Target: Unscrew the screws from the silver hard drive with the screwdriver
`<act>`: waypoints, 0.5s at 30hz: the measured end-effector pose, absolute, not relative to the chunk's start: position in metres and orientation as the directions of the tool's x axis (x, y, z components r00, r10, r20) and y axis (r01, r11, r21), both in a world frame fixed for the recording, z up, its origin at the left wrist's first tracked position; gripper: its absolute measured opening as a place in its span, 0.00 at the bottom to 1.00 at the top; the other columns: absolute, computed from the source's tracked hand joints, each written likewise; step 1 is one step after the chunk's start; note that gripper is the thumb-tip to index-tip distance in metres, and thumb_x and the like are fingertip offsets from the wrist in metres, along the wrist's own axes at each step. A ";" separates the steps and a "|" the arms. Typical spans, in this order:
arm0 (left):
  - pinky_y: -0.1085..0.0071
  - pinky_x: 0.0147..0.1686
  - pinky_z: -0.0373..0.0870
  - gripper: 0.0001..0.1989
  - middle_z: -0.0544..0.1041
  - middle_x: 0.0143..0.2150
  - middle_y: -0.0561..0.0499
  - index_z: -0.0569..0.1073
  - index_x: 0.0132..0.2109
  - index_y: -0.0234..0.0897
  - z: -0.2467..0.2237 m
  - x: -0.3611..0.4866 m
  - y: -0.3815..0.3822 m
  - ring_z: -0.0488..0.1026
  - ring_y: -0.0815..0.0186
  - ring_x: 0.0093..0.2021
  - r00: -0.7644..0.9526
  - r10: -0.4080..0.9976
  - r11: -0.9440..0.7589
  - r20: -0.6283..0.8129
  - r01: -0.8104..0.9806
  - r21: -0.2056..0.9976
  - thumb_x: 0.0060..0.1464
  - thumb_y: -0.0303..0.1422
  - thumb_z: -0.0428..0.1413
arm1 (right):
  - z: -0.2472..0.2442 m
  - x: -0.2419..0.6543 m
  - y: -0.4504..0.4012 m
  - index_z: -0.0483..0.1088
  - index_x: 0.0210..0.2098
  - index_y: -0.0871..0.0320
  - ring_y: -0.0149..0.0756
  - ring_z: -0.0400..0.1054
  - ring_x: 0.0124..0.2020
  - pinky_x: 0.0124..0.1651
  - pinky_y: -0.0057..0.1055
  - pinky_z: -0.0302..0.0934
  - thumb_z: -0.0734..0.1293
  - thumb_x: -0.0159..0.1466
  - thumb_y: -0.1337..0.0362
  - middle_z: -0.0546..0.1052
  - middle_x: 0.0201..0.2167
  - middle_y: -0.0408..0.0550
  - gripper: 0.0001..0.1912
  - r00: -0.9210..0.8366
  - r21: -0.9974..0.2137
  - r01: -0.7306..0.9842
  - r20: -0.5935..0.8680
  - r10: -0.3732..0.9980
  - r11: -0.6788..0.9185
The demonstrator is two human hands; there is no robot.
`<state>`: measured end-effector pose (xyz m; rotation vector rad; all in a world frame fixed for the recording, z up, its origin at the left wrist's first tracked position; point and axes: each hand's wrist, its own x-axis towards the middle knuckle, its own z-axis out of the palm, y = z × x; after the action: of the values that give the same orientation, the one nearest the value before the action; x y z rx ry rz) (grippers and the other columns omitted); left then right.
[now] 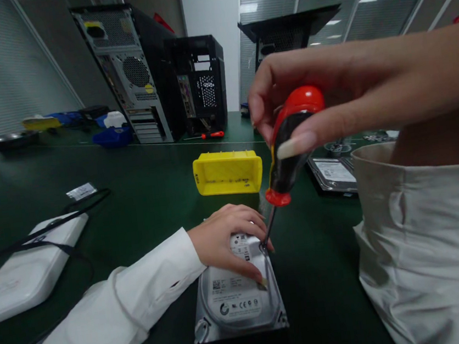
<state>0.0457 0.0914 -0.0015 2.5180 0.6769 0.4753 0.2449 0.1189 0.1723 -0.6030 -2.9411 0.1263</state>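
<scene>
A silver hard drive with a printed label lies on the green table in front of me. My left hand is wrapped over its far part, thumb on the label and fingers along the far right edge. In my right hand is a screwdriver with a red and black handle, gripped between thumb and fingers. Its shaft slants down to the drive's right edge, and the tip meets the cover near my left fingertips. Whether a screw sits under the tip, I cannot tell.
Beyond the drive stands a yellow bin. Another hard drive lies at the right, partly behind my sleeve. At the left are a white flat device and black cables. Computer cases and a second screwdriver occupy the back.
</scene>
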 end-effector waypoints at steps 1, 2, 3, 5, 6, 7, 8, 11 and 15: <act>0.66 0.51 0.54 0.20 0.74 0.42 0.50 0.77 0.40 0.40 -0.002 0.046 0.092 0.66 0.58 0.50 0.821 0.536 -0.760 0.197 0.367 0.537 0.37 0.40 0.66 | 0.172 0.243 0.120 0.64 0.44 0.49 0.22 0.67 0.33 0.23 0.11 0.59 0.56 0.57 0.41 0.70 0.36 0.37 0.24 -0.899 -0.083 0.411 0.125 0.419 0.908; 0.66 0.51 0.53 0.20 0.74 0.42 0.50 0.77 0.40 0.40 -0.001 0.046 0.092 0.66 0.58 0.50 0.824 0.533 -0.759 0.193 0.365 0.539 0.37 0.40 0.66 | 0.172 0.241 0.120 0.65 0.43 0.50 0.22 0.67 0.32 0.23 0.12 0.59 0.55 0.57 0.40 0.70 0.35 0.38 0.26 -0.891 -0.060 0.431 0.129 0.435 0.901; 0.66 0.52 0.53 0.20 0.74 0.42 0.50 0.77 0.41 0.40 -0.001 0.046 0.093 0.66 0.58 0.50 0.825 0.532 -0.758 0.189 0.365 0.540 0.37 0.40 0.66 | 0.171 0.239 0.121 0.67 0.43 0.52 0.22 0.67 0.31 0.23 0.12 0.59 0.54 0.57 0.39 0.70 0.35 0.39 0.27 -0.885 -0.041 0.447 0.129 0.448 0.894; 0.66 0.52 0.53 0.20 0.74 0.42 0.50 0.77 0.41 0.40 0.000 0.047 0.093 0.66 0.58 0.50 0.828 0.530 -0.755 0.183 0.364 0.545 0.37 0.40 0.67 | 0.171 0.236 0.120 0.68 0.44 0.53 0.21 0.66 0.29 0.22 0.14 0.58 0.53 0.57 0.38 0.71 0.35 0.41 0.30 -0.865 -0.033 0.486 0.126 0.486 0.873; 0.66 0.52 0.54 0.21 0.74 0.42 0.50 0.77 0.41 0.39 0.001 0.047 0.093 0.66 0.58 0.50 0.828 0.531 -0.754 0.181 0.364 0.547 0.37 0.39 0.67 | 0.171 0.235 0.119 0.68 0.44 0.53 0.21 0.66 0.27 0.21 0.14 0.57 0.53 0.57 0.39 0.71 0.34 0.41 0.30 -0.862 -0.027 0.491 0.128 0.490 0.871; 0.66 0.52 0.54 0.21 0.74 0.42 0.50 0.77 0.41 0.39 0.001 0.048 0.094 0.66 0.58 0.50 0.827 0.532 -0.751 0.179 0.364 0.551 0.37 0.39 0.67 | 0.171 0.235 0.119 0.68 0.43 0.53 0.20 0.65 0.26 0.20 0.14 0.56 0.54 0.57 0.39 0.71 0.33 0.40 0.29 -0.869 -0.019 0.477 0.138 0.474 0.879; 0.66 0.52 0.54 0.21 0.74 0.42 0.50 0.77 0.41 0.39 0.001 0.048 0.094 0.66 0.58 0.50 0.826 0.535 -0.748 0.176 0.367 0.554 0.37 0.39 0.67 | 0.171 0.235 0.118 0.68 0.43 0.53 0.19 0.65 0.25 0.19 0.14 0.55 0.54 0.58 0.41 0.71 0.32 0.39 0.27 -0.883 -0.009 0.448 0.152 0.444 0.894; 0.65 0.52 0.54 0.21 0.74 0.42 0.50 0.77 0.40 0.39 0.000 0.047 0.094 0.65 0.57 0.50 0.817 0.550 -0.736 0.173 0.375 0.564 0.36 0.39 0.67 | 0.171 0.238 0.115 0.65 0.46 0.49 0.18 0.66 0.29 0.21 0.14 0.54 0.57 0.59 0.46 0.71 0.35 0.34 0.21 -0.924 -0.003 0.346 0.172 0.341 0.938; 0.65 0.51 0.56 0.20 0.74 0.43 0.49 0.77 0.40 0.40 -0.001 0.046 0.094 0.66 0.56 0.49 0.808 0.561 -0.723 0.182 0.371 0.583 0.36 0.39 0.67 | 0.171 0.243 0.112 0.62 0.49 0.47 0.21 0.67 0.37 0.26 0.13 0.56 0.56 0.56 0.45 0.70 0.42 0.31 0.24 -0.939 -0.027 0.320 0.127 0.320 0.947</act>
<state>0.0457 0.0938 -0.0013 2.4559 0.6882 0.4734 0.2432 0.1122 0.1710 -0.4905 -2.9716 0.0091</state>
